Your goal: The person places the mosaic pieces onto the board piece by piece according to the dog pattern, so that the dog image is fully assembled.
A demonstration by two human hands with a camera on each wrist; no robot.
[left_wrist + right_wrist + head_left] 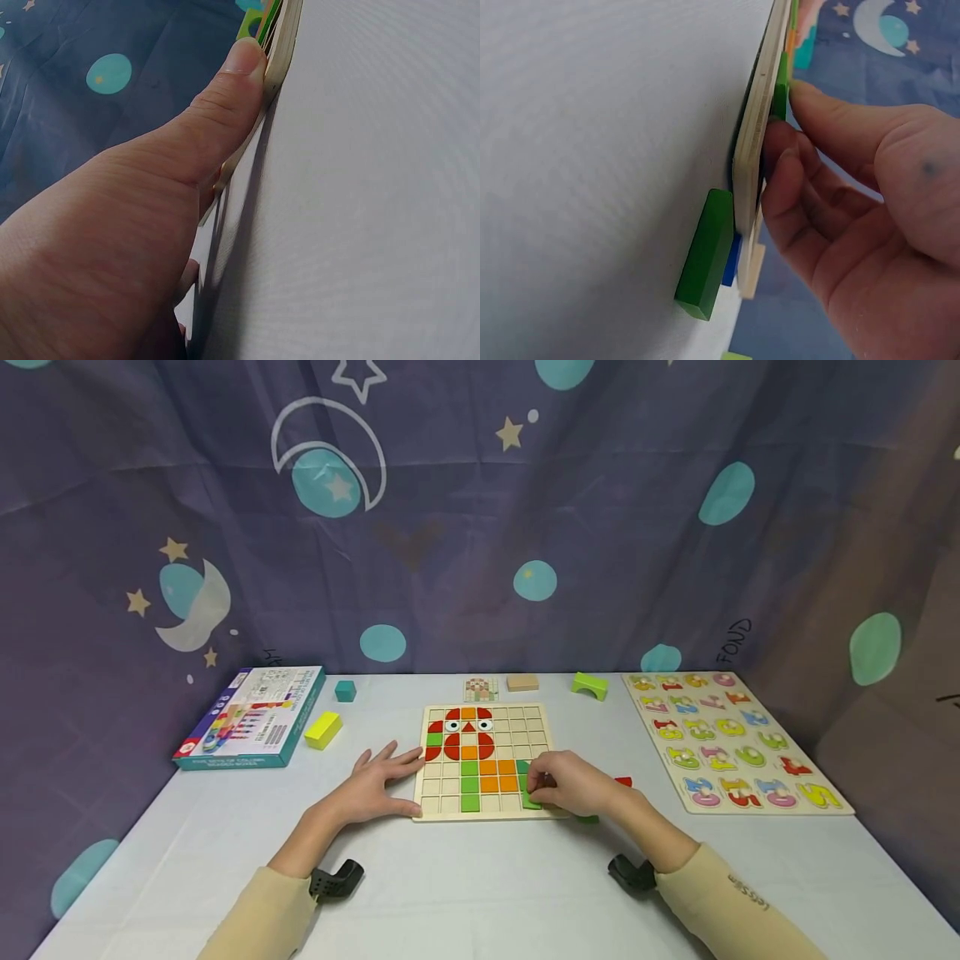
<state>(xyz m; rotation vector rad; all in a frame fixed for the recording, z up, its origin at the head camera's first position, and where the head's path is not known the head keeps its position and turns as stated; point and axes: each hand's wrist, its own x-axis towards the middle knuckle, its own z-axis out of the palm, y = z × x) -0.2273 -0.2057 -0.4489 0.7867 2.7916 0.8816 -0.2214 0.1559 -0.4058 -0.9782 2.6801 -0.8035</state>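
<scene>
A square wooden grid board (442, 817) lies at the middle of the table, partly filled with red, orange and green tiles that form a bird-like figure. My left hand (380, 786) rests with spread fingers along the board's left edge. In the left wrist view its thumb (229, 90) lies against the board's rim. My right hand (573, 783) is over the board's lower right, thumb and curled fingertips pinching a green tile (781, 94) at the grid. That green tile (531, 802) shows partly beneath the fingers in the head view, where the right hand hides nearby cells.
A green block (706, 255) and a blue piece (732, 261) sit beside the board's right side. A red piece (623, 782) lies behind the right wrist. A number puzzle (750, 752) stands right, a boxed set (251, 718) left. A pattern card (481, 690) lies behind the board.
</scene>
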